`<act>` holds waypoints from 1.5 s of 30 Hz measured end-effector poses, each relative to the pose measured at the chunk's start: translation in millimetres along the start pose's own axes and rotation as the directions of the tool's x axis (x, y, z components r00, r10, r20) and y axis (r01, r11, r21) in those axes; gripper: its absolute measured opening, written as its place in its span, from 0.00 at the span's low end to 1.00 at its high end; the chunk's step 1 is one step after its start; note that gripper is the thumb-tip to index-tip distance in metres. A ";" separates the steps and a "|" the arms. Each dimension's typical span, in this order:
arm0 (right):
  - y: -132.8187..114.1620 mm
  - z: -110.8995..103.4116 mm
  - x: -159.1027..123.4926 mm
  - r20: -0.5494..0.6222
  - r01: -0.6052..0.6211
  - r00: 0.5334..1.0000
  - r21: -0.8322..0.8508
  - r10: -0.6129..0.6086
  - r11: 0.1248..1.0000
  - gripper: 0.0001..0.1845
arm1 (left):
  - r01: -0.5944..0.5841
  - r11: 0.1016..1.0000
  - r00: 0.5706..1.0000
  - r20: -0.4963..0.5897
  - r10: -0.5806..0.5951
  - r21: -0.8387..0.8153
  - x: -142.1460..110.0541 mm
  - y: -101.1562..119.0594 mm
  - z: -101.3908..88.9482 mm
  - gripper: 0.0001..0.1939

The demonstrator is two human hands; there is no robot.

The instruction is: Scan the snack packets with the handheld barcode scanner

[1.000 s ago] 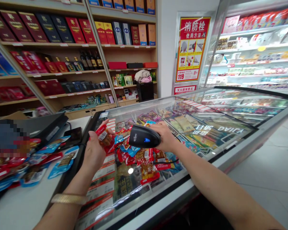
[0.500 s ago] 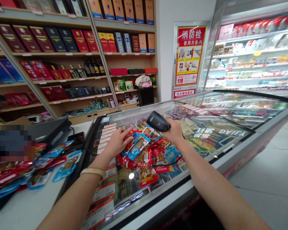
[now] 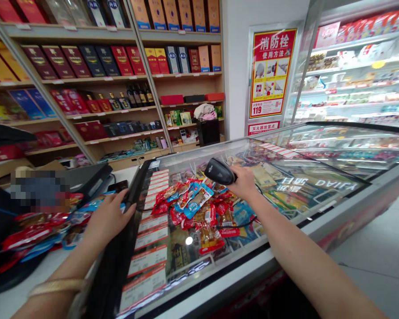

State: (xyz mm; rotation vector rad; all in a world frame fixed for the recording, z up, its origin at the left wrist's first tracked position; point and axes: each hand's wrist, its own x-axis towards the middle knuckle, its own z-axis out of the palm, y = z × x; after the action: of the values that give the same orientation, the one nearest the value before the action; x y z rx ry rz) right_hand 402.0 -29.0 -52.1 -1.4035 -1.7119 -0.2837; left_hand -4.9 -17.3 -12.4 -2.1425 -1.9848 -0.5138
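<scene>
In the head view my right hand [image 3: 244, 184] is wrapped round the handle of a black barcode scanner [image 3: 219, 171], held above the glass top of a chest freezer. Below the scanner lies a pile of small red and blue snack packets [image 3: 196, 201] on that glass. My left hand [image 3: 111, 217] is over the white counter at the left, thumb and fingers apart, beside the freezer's dark edge. More snack packets [image 3: 43, 228] lie heaped on the counter to its left. One blue packet is partly hidden behind the left hand, and I cannot tell whether the fingers touch it.
The glass-topped chest freezer [image 3: 182, 292] runs away to the right, price labels [image 3: 151, 252] along its left side. A black cable [image 3: 241, 225] crosses beside the pile. A phone [image 3: 119, 186] lies on the counter. Shelves of boxes [image 3: 106, 77] stand behind; a lit refrigerated display [image 3: 355, 84] is at right.
My left hand has left the pile on the freezer and moved left to the counter. The scanner stays in my right hand over the pile. The view has swung slightly left.
</scene>
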 end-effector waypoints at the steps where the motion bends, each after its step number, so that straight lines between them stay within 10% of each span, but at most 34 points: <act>1: 0.0 0.5 -0.1 0.002 0.003 1.000 0.004 -0.003 1.000 0.11 | 0.056 0.994 0.997 0.048 -0.061 0.090 -6.4 -10.3 -2.0 0.36; 8: -0.8 2.3 -1.3 0.025 0.020 0.999 0.005 -0.020 1.000 0.14 | 0.157 0.965 0.968 0.162 -0.193 0.212 -28.7 -40.0 4.1 0.29; 22: -2.0 5.0 -1.6 0.076 -0.006 0.997 0.002 0.006 1.000 0.16 | 0.374 0.896 0.927 0.074 -0.368 -0.238 -20.6 -52.3 1.7 0.17; 29: -4.9 2.8 -1.7 0.059 0.052 0.997 0.076 -0.057 0.996 0.14 | 0.224 0.794 0.913 -0.163 -0.373 -0.566 -15.7 0.6 -0.7 0.29; 37: -10.2 0.1 -2.9 0.073 0.175 0.979 0.185 -0.191 0.967 0.16 | -0.145 0.812 0.967 -0.253 -0.003 -0.566 -5.6 92.7 12.8 0.17; 45: -20.5 -3.4 -2.3 0.148 0.242 0.950 0.216 -0.276 0.946 0.16 | -0.278 0.858 0.941 -0.300 0.154 -0.431 -10.2 103.2 32.2 0.13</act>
State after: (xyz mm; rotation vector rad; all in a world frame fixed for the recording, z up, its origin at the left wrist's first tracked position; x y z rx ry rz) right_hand 385.5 -39.6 -44.8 -1.0854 -2.0171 -0.1329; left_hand 101.0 -25.1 -35.2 -2.3697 -1.5630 -1.2698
